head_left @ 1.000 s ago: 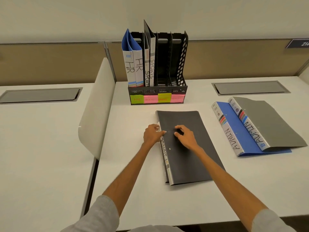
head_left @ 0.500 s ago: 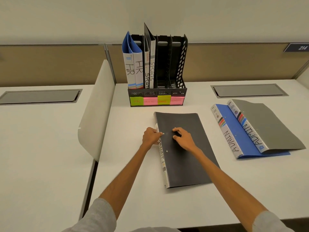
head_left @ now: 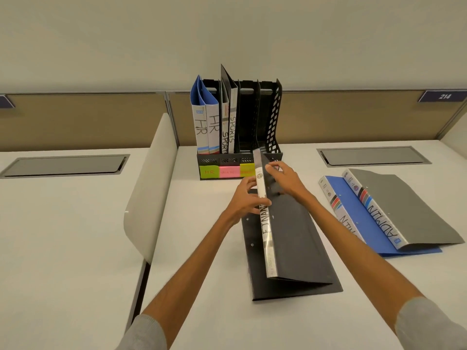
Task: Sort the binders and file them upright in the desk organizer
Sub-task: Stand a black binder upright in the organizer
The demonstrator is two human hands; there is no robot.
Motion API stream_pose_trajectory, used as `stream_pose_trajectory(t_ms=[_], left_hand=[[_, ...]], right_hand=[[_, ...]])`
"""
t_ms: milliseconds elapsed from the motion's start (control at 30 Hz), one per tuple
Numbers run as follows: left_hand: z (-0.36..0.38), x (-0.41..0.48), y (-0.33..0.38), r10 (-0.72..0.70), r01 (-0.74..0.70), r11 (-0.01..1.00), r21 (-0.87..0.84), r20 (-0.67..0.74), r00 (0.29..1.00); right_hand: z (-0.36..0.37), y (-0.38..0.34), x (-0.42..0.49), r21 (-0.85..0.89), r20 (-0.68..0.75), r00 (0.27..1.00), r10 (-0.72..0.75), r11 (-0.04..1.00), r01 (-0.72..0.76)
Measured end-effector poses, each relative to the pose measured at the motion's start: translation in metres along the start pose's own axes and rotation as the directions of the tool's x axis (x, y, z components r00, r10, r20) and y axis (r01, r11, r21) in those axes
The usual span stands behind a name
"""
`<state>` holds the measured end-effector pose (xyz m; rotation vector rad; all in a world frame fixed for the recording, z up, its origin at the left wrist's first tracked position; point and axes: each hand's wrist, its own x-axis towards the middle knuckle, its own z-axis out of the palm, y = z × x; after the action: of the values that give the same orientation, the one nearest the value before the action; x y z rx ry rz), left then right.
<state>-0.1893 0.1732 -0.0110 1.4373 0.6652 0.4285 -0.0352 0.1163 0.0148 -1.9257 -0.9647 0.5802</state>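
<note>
Head view: left hand (head_left: 246,200) curls round the white-labelled spine of a black binder (head_left: 295,238), thumb across it. Right hand (head_left: 286,179) grips the same binder at its far end, fingers bent over the edge. The binder stands tilted, spine raised, its loose cover edge resting on a second black binder (head_left: 255,279) that lies flat on the table (head_left: 202,261), just in front of the desk organizer (head_left: 274,132).

Table surface is white, matt and smooth. The organizer is black perforated plastic with green, pink and yellow labels on its front. HR binders (head_left: 206,125), blue, stand upright in its leftmost slot, with SPORTS binders (head_left: 228,127) in the next.

To the right, a grey ADMIN binder (head_left: 409,210) overlaps a blue ADMIN binder (head_left: 361,221), both flat. A white rounded divider (head_left: 149,193) stands at the left. A tan panel runs along the back below a pale wall.
</note>
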Motion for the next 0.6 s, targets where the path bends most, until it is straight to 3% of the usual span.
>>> stream_pose_trajectory(t_ms=[200, 333, 433, 600], left_hand=[[0.008, -0.008, 0.022, 0.132, -0.132, 0.991, 0.034, 0.02, 0.991], [0.011, -0.012, 0.041, 0.204, -0.205, 0.979, 0.002, 0.045, 0.978], [0.014, -0.017, 0.051, 0.246, -0.247, 0.969, 0.011, 0.059, 0.967], [0.024, -0.022, 0.059, 0.336, -0.337, 0.937, 0.086, 0.027, 0.941]], right_hand=[[-0.044, -0.044, 0.025, -0.086, 0.064, 0.998, 0.007, 0.996, -0.002], [-0.055, -0.072, 0.033, -0.314, 0.045, 0.997, -0.06, 0.947, 0.072], [-0.056, -0.087, 0.035, -0.411, -0.032, 0.989, -0.143, 0.904, 0.118], [-0.056, -0.107, 0.029, -0.38, -0.171, 0.956, -0.238, 0.911, 0.158]])
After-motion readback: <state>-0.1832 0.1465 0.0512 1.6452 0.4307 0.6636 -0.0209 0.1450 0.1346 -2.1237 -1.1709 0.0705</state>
